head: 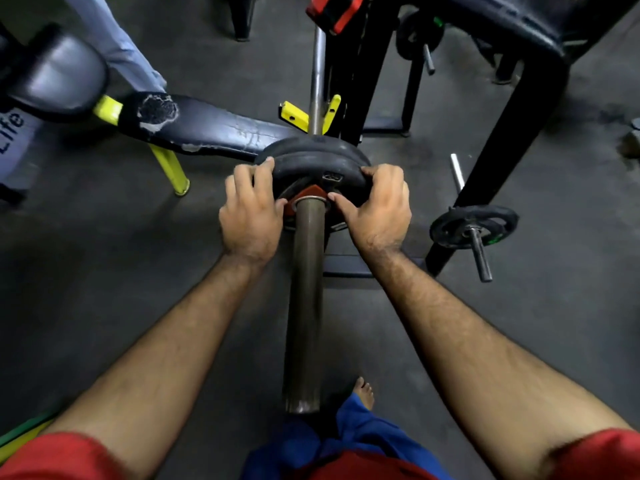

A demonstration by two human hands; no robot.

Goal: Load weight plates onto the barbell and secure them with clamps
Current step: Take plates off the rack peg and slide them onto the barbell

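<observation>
**Both hands press the plates inward along the sleeve**

The barbell sleeve [306, 299] runs straight away from the person, its free end near their foot and its far end passing through the black weight plates [311, 157]. That long axis decides the coming move: anything going onto the bar, or pushed tighter, has to travel away from the body along this line.

The plates sit well up the sleeve, stacked face to face, close to the yellow rack hooks [294, 116]. Against the near face of the stack there is a red-orange collar [310, 192] around the sleeve; whether it is a clamp or part of the plate hub I cannot tell.

The left hand [250, 216] lies on the left side of the stack, fingers spread over the rim, thumb toward the collar. The right hand [375, 209] mirrors it on the right. Each grip is wide and rests on the plate rather than closing round it. Both hands are equally near, one on each side of the axis.

To my judgement, the push must stay even, or the plate may tilt and bind.
</observation>
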